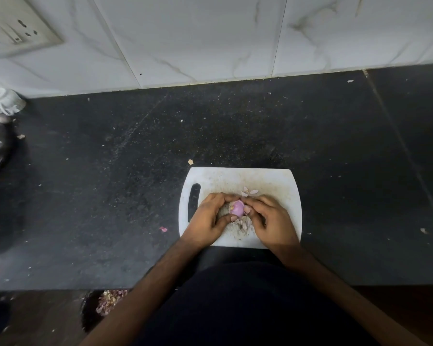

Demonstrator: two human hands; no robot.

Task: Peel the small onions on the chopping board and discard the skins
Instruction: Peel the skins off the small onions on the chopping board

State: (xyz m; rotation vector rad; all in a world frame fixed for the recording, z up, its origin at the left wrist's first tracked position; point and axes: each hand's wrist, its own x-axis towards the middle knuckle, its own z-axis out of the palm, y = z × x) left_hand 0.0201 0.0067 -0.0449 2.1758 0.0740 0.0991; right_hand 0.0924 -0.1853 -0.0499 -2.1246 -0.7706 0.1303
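Forearms, dark shirt. Left hand (206, 217) and right hand (269, 218) pinch one onion (237, 208) above board (248, 181); peeling underway. Next: strip remaining skin, discard scraps (249, 192).

Dark speckled stone counter (110, 171), dusty, with pale flecks and scraps scattered over it; a seam runs down its right side. Behind it, a wall of white marble-look tiles (210, 41) with grey veins and thin grout lines. Switch and socket plate (13, 28) set in the wall at upper left. White crumpled bag (3, 102) at the counter's far left edge. Below the counter's front edge, brown floor (40, 318). Light is dim, even.
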